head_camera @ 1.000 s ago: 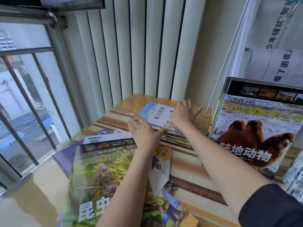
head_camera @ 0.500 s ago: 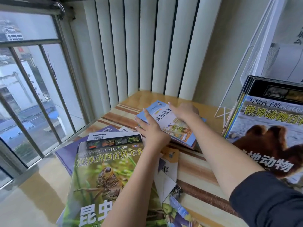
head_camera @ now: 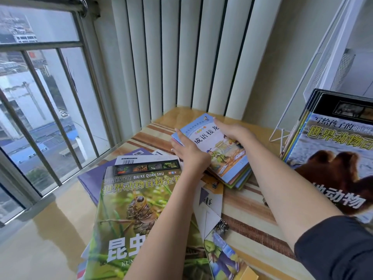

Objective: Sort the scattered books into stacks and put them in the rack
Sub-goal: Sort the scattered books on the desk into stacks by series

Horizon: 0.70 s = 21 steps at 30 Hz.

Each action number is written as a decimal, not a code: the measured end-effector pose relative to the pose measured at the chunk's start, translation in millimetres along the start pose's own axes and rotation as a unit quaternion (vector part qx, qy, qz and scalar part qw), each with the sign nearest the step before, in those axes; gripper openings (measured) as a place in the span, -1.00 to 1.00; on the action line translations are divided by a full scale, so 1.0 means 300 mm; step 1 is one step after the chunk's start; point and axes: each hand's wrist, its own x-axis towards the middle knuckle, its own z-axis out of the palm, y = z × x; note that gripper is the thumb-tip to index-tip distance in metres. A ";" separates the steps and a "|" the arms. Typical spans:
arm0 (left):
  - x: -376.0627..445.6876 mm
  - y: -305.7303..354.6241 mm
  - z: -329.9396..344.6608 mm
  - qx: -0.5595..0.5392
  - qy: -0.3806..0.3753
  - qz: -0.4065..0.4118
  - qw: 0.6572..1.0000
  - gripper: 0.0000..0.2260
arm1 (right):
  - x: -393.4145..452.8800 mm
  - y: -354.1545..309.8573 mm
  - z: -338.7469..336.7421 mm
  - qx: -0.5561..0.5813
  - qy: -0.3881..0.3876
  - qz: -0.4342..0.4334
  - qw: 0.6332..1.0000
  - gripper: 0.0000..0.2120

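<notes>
A stack of small blue-covered picture books (head_camera: 220,156) lies at the far middle of the striped table (head_camera: 252,207). My left hand (head_camera: 189,152) grips the stack's left edge. My right hand (head_camera: 235,131) holds its far right side, fingers curled over the top cover. A large green insect book (head_camera: 139,215) lies at the near left on top of purple books (head_camera: 92,178). Several large animal books with a camel cover (head_camera: 335,158) lean in the white wire rack (head_camera: 314,77) at right.
Folded paper and small books (head_camera: 212,209) lie between the insect book and the stack. White vertical blinds (head_camera: 181,57) hang behind the table. A barred window (head_camera: 40,98) runs along the left.
Both hands closed on the small blue stack, squared it up and raised its near edge off the table. The camera shifted left and closer.
</notes>
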 end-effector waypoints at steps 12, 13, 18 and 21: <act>0.036 0.018 -0.071 -0.484 -0.048 -0.022 0.873 -0.05 | -0.380 -0.189 -0.113 0.121 0.388 -0.133 0.904 -0.27; 0.024 0.024 -0.075 -0.496 -0.083 0.002 0.865 -0.05 | -0.425 -0.198 -0.110 0.120 0.417 -0.157 0.887 -0.30; -0.044 0.079 -0.128 -0.493 -0.166 0.114 0.846 0.01 | -0.614 -0.155 -0.100 0.152 0.508 -0.222 0.818 -0.36; -0.130 0.125 -0.146 -0.428 -0.157 0.145 0.878 0.03 | -0.701 -0.072 -0.118 0.204 0.535 -0.228 0.788 -0.38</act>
